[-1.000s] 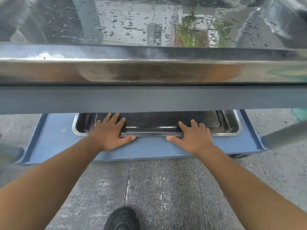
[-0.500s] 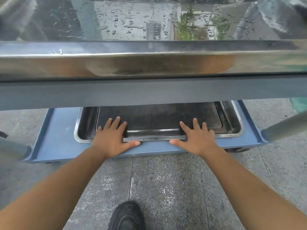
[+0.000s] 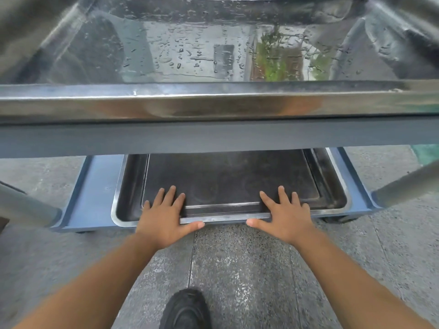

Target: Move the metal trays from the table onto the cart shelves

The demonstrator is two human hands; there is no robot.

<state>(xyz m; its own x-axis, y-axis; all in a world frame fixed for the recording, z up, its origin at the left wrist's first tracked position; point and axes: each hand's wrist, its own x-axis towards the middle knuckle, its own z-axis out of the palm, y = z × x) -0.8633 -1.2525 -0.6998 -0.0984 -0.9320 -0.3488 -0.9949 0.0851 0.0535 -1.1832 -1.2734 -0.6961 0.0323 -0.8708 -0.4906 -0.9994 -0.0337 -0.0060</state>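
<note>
Now your left hand and right hand lie flat, fingers spread, on the dark metal tray atop the blue shelf.

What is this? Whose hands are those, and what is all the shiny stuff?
This is one picture, taken by a camera worn on a person's head, looking down. The left hand and right hand are that person's own. The person stands at a blue cart with two shelves. On the top shelf sits a wet tray of shiny metal. On the bottom shelf lies a deep tray with a flat tray inside it. Both hands lie flat, fingers straight, on the flat tray's near edge. The black thing below is a shoe.
</note>
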